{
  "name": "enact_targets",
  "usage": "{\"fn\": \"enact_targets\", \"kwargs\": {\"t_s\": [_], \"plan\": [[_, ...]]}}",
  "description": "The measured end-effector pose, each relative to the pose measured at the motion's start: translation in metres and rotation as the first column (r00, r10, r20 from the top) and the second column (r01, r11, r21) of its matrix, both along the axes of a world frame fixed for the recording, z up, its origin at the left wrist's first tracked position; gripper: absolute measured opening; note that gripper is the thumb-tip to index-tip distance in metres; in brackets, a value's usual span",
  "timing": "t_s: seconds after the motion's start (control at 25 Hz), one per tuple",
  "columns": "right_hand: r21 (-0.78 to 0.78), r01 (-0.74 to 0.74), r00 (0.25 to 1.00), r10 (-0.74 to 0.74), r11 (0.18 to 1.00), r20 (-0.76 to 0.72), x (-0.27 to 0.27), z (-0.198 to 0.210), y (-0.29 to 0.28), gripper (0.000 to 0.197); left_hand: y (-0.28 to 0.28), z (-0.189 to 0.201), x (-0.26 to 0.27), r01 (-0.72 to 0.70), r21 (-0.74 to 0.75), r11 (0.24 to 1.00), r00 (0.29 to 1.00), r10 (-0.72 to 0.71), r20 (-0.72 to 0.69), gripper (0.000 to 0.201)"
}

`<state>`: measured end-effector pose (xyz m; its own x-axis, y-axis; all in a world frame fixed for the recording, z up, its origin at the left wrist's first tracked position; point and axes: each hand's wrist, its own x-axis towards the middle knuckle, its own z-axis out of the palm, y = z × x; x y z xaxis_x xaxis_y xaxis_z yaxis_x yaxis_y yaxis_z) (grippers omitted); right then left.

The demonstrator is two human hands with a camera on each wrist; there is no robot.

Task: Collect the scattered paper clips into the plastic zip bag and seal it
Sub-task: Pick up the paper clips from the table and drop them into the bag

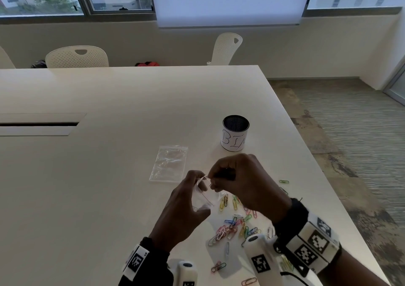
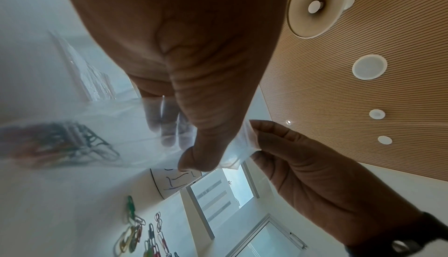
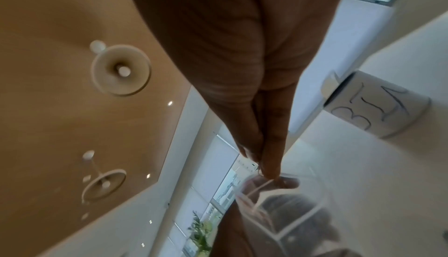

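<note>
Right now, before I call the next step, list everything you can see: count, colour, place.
zip bag in hand: one, clear, held above the table's near edge; no clips visible in it.
spare zip bags: a flat clear pile, count unclear, on the table beyond the hands.
paper clips: many, mixed colours, scattered loose on the table under and near the right hand.
bin cup: one, dark mesh with a white handwritten label, right of the spare bags.
table: one, white.
chairs: at least two, white, behind the table.
left hand: grips the bag, fingers showing through the plastic.
right hand: pinches the bag's top edge.
</note>
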<state>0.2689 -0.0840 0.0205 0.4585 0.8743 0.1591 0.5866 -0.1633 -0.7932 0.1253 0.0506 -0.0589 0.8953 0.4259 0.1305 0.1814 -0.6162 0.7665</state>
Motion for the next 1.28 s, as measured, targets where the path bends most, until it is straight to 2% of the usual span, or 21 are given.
{"fn": "enact_targets", "kwargs": {"t_s": [0.08,0.16,0.24,0.32,0.4,0.48,0.56,0.72,0.88,1.04,1.16,1.28], "plan": [[0.001,-0.057,0.993,0.057,0.998,-0.101,0.005,0.002,0.000,0.009,0.000,0.000,0.001,0.006,-0.001,1.000,1.000,-0.006,0.000,0.060],[-0.026,-0.127,0.989,0.124,0.992,-0.075,0.002,0.001,0.002,0.009,-0.001,-0.001,0.002,0.007,-0.009,1.000,1.000,-0.007,0.000,0.060],[-0.031,-0.126,0.992,0.125,0.992,-0.022,0.001,-0.002,0.003,0.010,-0.001,0.000,0.003,0.007,-0.012,1.000,1.000,-0.007,-0.005,0.059],[-0.008,-0.071,0.997,0.071,0.997,-0.021,0.009,-0.003,0.002,0.013,-0.001,0.000,0.002,0.008,-0.004,1.000,1.000,-0.008,-0.007,0.059],[0.033,0.054,0.998,-0.053,0.998,-0.030,0.026,-0.006,-0.001,0.012,0.000,-0.001,0.000,0.001,0.000,1.000,1.000,-0.001,-0.002,0.060],[0.038,0.193,0.979,-0.195,0.980,0.053,0.051,-0.018,-0.002,0.011,0.002,-0.001,-0.001,-0.007,-0.005,1.000,1.000,0.007,0.006,0.060],[-0.052,0.251,0.959,-0.242,0.966,0.148,0.075,-0.037,0.000,0.012,0.003,-0.001,-0.001,-0.007,-0.007,1.000,1.000,0.007,0.018,0.061],[-0.308,0.223,0.946,-0.129,0.925,0.299,0.101,-0.076,0.001,0.027,0.004,0.001,-0.002,-0.008,-0.003,1.000,1.000,0.009,0.029,0.061],[-0.445,0.119,0.934,0.052,0.888,0.353,0.099,-0.087,0.001,0.041,0.007,0.002,-0.004,-0.015,0.013,1.000,0.999,0.014,0.036,0.062],[-0.473,0.047,0.936,0.127,0.880,0.329,0.082,-0.082,-0.014,0.034,0.009,0.003,-0.006,-0.023,0.005,1.000,0.999,0.023,0.037,0.063],[-0.518,-0.063,0.955,0.202,0.853,0.216,0.064,-0.073,-0.024,0.028,0.012,0.006,-0.007,-0.035,-0.002,0.999,0.998,0.035,0.044,0.063],[-0.436,-0.078,0.961,0.184,0.897,0.207,0.057,-0.069,-0.020,0.031,0.014,0.008,-0.006,-0.042,-0.013,0.999,0.998,0.043,0.051,0.063]]}}
